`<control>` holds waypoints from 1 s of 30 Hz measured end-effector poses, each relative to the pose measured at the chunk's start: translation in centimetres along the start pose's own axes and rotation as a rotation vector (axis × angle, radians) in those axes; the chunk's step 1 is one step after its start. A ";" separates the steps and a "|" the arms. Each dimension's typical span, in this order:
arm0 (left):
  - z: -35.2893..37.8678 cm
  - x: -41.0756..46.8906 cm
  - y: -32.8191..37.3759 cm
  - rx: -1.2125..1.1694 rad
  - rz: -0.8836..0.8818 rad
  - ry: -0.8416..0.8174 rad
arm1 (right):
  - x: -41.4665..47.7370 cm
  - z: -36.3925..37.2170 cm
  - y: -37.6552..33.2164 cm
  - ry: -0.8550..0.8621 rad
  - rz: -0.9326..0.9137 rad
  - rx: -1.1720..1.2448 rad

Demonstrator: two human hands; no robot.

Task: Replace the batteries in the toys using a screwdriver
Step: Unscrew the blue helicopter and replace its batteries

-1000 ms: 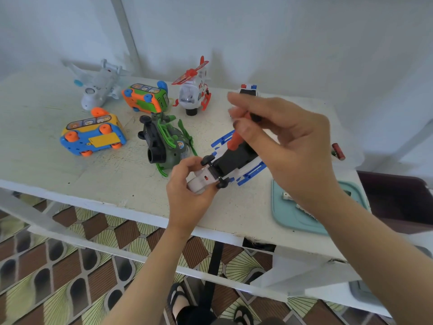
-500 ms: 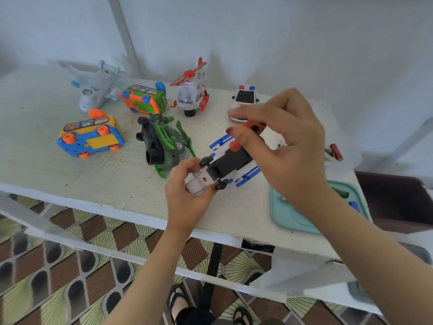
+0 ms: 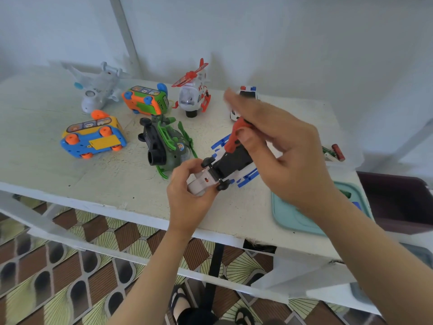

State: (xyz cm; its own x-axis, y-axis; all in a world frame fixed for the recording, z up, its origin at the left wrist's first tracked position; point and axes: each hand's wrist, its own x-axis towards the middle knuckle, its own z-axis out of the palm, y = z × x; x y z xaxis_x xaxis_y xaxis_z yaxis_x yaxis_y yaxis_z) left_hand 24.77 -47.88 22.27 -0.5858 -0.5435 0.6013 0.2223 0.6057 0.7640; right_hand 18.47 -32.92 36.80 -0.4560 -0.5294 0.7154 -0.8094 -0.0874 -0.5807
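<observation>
Left hand grips the upturned toy; right hand pinches the screwdriver, tip just beyond the left grip. We judge: cover-screw step; next needs the tip seated.

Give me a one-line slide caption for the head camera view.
Left hand steadies an upturned white-and-blue toy while the right hand holds a red-handled screwdriver to its black underside.
</observation>
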 end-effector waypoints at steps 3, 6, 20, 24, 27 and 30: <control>0.0 0.0 0.0 -0.005 -0.006 0.006 | -0.1 0.2 -0.3 0.070 0.078 0.076; 0.0 0.1 0.1 -0.021 -0.018 -0.003 | 0.0 0.1 0.2 0.201 0.012 -0.123; 0.0 0.0 -0.1 -0.021 -0.007 -0.003 | -0.6 0.0 0.3 0.174 0.000 -0.294; 0.0 0.0 -0.1 -0.011 0.000 -0.010 | -0.5 -0.2 0.3 0.088 0.063 -0.081; 0.0 0.0 -0.1 -0.010 0.002 -0.004 | -0.6 0.0 -0.2 0.135 0.100 0.043; 0.0 0.0 -0.1 -0.005 0.000 -0.001 | -0.5 0.2 -0.3 0.252 0.113 -0.066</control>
State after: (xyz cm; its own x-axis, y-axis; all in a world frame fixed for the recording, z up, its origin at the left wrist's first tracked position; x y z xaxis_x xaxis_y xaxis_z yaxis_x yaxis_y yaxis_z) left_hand 24.77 -47.93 22.24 -0.5865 -0.5428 0.6012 0.2261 0.6030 0.7651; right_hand 19.03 -32.81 36.48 -0.6156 -0.3052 0.7266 -0.7668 0.0194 -0.6415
